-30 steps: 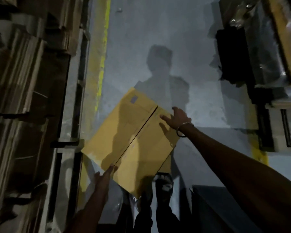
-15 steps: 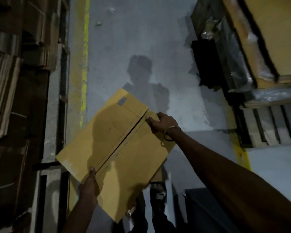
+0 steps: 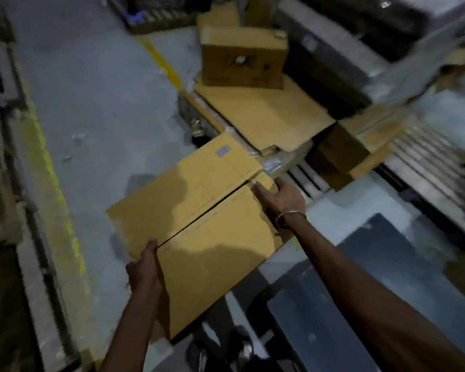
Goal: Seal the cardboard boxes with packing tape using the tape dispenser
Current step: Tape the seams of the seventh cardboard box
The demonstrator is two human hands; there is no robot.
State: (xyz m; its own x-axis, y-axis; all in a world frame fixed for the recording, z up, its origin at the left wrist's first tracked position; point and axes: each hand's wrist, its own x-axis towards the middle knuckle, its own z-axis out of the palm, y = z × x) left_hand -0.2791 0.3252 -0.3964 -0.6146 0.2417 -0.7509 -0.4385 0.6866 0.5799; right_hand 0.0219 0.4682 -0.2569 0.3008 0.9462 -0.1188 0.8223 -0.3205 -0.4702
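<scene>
Cardboard box (image 3: 199, 210) gripped by left hand (image 3: 145, 269), right hand (image 3: 282, 197); flaps seemingly untaped.

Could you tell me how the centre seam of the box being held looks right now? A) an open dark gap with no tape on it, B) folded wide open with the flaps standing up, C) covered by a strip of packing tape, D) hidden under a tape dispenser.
A: the cardboard box shows a bare dark seam between closed flaps, held by the left hand and right hand.
</scene>
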